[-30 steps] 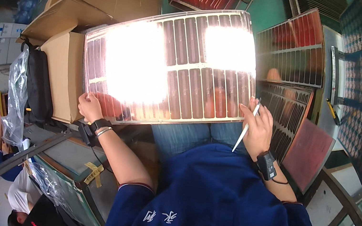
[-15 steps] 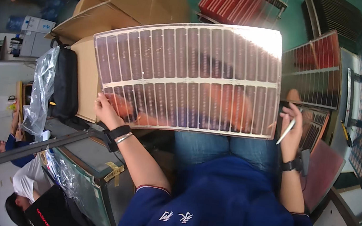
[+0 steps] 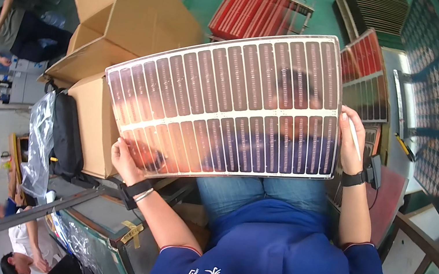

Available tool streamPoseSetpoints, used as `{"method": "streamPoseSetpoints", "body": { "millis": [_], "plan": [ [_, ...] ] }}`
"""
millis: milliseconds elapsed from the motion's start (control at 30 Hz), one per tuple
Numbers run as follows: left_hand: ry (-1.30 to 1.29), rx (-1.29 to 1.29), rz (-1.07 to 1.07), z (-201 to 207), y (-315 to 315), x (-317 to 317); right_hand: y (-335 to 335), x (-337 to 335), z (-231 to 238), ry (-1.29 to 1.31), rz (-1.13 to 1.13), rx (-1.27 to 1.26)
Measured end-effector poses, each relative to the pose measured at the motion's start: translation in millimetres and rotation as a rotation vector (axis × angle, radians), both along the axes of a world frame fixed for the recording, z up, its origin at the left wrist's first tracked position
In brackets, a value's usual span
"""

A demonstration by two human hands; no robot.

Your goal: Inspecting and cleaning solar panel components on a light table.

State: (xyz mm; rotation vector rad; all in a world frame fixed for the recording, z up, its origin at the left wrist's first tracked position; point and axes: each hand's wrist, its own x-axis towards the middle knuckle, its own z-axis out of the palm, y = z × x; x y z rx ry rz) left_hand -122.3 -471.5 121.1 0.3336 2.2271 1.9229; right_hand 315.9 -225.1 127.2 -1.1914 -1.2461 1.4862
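Note:
A large shiny panel with rows of dark oblong cells and pale strips between them is held tilted above my lap. Its glossy face mirrors parts of the surroundings. My left hand pinches its lower left corner, fingers closed on the edge. At the panel's right edge is my right hand, with a thin white pen held slanting along the fingers. Those fingers meet the panel's edge, but how firmly they grip it I cannot tell.
Open cardboard boxes stand beyond the panel's left side. A black bag lies beside them. Red panels stand in a rack ahead; dark stacked panels are farther right. A yellow-black cutter lies on the right. Other people work at left.
The panel's lower left corner has dropped slightly and its reflections have shifted. My right hand, apart from the panel before, has come to its right edge with the pen. The view has shifted.

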Motion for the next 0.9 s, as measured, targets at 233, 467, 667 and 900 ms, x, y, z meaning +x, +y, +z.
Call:
{"method": "streamPoseSetpoints", "body": {
  "millis": [233, 467, 667, 900],
  "plan": [
    [0.007, -0.061, -0.06, 6.9, 7.4, 14.5, 3.9, 15.0, 8.4, 0.05, -0.055, -0.026],
    [-0.001, -0.067, -0.098, 10.2, 14.0, 23.2, 4.8, 20.9, 11.4, 0.034, -0.087, -0.005],
    [-0.102, 0.02, -0.16, 26.4, 14.4, 33.5, 13.4, 31.2, -4.7, 0.056, -0.165, -0.015],
    [-0.178, -0.022, -0.333, 52.2, 32.4, 69.1, 31.6, 58.8, -1.8, -0.212, -0.197, 0.07]
  ]
}}
